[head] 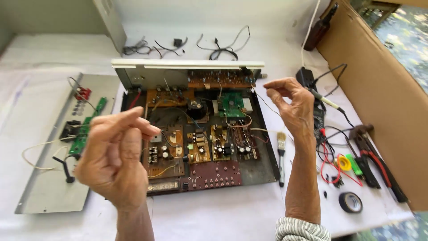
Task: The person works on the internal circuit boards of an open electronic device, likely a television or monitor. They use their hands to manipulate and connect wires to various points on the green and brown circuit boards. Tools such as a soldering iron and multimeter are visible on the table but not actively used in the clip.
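While both hands hover above the opened amplifier chassis (196, 134), a thin pale wire (267, 103) appears to run between them, though its left end is too fine to trace. The right hand (292, 105) pinches that wire between thumb and forefinger, the other fingers curled. The left hand (117, 156) is closed in a like pinch, fingertips pressed together above the brown circuit boards (167, 149); whether it grips the same strand I cannot tell.

To handle this well, I judge the strand should be kept lightly taut and lifted clear of the boards, so it snags no component or loose lead, with the pull steady rather than jerked.

From the right hand the wire drops down and away toward the chassis's right edge, its long axis slanting across the worktop (232, 214) from upper left to lower right.

Beside the chassis lie a small paintbrush (281, 154), a black multimeter (318, 120), pliers (374, 156), a roll of black tape (350, 202) and, to the left, the detached grey panel (49, 178).
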